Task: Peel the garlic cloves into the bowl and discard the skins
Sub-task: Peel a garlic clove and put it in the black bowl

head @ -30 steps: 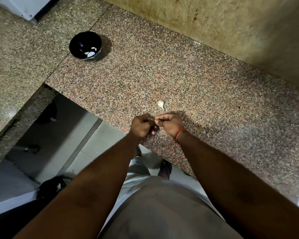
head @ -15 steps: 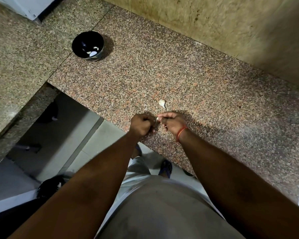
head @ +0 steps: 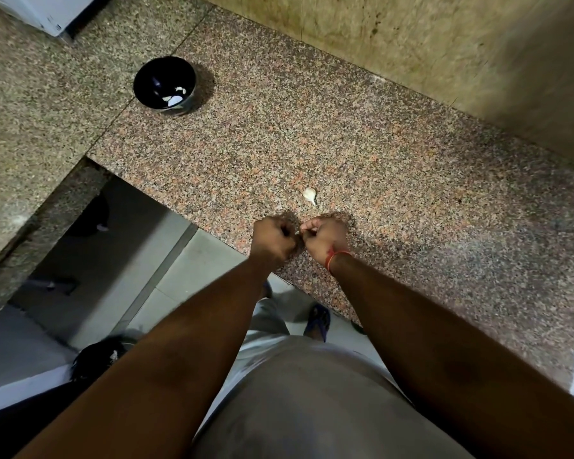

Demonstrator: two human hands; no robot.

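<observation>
Both hands are curled tight and meet knuckle to knuckle at the near edge of the granite counter. Between the left hand and the right hand only a sliver of pale material shows, presumably the garlic clove being peeled; each hand appears to pinch one side of it, though the fingertips themselves are hidden.

Change noted against the view half a second ago: very little. The fists hold the same spot on the counter and the same closed posture, with the pale sliver no more exposed than before. Judgement: the skin has not yet come away, and the peeling step is in progress rather than finished.

Other items, placed relative to the hands:
- One loose garlic clove lies on the counter just beyond the hands, slightly toward the right, apart from them. Whether it is peeled cannot be told.
- A dark bowl stands well beyond and to the left, holding a few white pieces, taken to be cloves already done.
- A dark bin sits on the floor below and to the left, with something pale inside.
- A red thread circles the right wrist.

Assessment: the task is partly complete, with at least one clove in hand and one waiting.
</observation>
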